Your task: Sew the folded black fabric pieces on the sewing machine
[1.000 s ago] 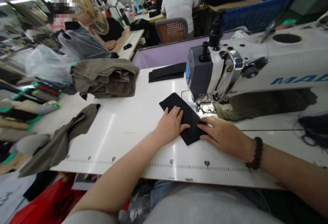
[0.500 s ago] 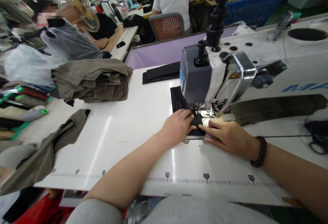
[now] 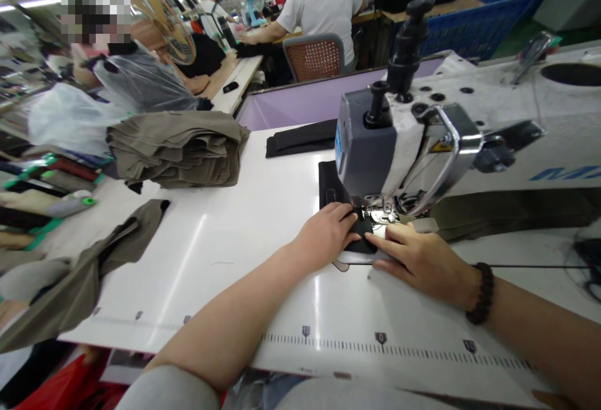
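A black fabric piece (image 3: 330, 178) lies flat on the white table, partly under the head of the sewing machine (image 3: 366, 141). My left hand (image 3: 326, 230) rests on that fabric with its fingers spread, left of the metal needle plate (image 3: 381, 217). On the right, my right hand (image 3: 417, 253) has its index fingertip at the fabric's right edge, its fingers apart, just in front of the plate. Neither hand is closed round anything. The needle tip is too small to make out.
A stack of brown-grey fabric (image 3: 178, 150) sits at the left, with folded black strips (image 3: 300, 138) behind the machine head. Brown-grey cloth (image 3: 117, 241) hangs over the left edge. Beyond are a person in white (image 3: 323, 6) and a blue crate (image 3: 464, 28).
The view has shifted slightly, moving the scene a little right and down. Both hands keep nearly the same place on the fabric. The person beyond now shows an outstretched arm.
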The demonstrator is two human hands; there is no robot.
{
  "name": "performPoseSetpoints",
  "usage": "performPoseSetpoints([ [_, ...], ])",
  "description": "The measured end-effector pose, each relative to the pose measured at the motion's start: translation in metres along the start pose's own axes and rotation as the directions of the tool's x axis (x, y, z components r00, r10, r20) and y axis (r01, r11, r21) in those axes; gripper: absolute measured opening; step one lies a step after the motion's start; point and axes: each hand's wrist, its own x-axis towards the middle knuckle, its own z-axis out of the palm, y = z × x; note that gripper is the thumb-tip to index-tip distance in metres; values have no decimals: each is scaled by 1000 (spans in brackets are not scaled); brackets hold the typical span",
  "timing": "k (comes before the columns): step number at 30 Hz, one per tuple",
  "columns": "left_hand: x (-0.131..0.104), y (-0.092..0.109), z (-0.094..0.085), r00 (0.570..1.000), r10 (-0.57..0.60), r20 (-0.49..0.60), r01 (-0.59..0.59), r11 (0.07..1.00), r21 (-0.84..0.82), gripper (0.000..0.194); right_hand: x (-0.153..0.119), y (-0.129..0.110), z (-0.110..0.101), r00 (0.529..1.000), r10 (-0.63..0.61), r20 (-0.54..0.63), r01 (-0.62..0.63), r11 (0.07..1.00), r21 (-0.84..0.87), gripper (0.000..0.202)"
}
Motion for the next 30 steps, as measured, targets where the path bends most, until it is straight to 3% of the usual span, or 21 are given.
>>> performPoseSetpoints([
  [25,3,-4,0,1000,-4,28,4,1000,-3,35,1,0,2,1000,20,-3,-20,999,-36,37],
  [27,2,-2,-5,998,26,58,-27,1000,16,28,0,1,2,1000,-12,9,12,1000,-18,35],
  [30,0,4,-16,974,170,153,-170,985,-7,18,-2,2,1,997,-74,16,73,997,33,33],
])
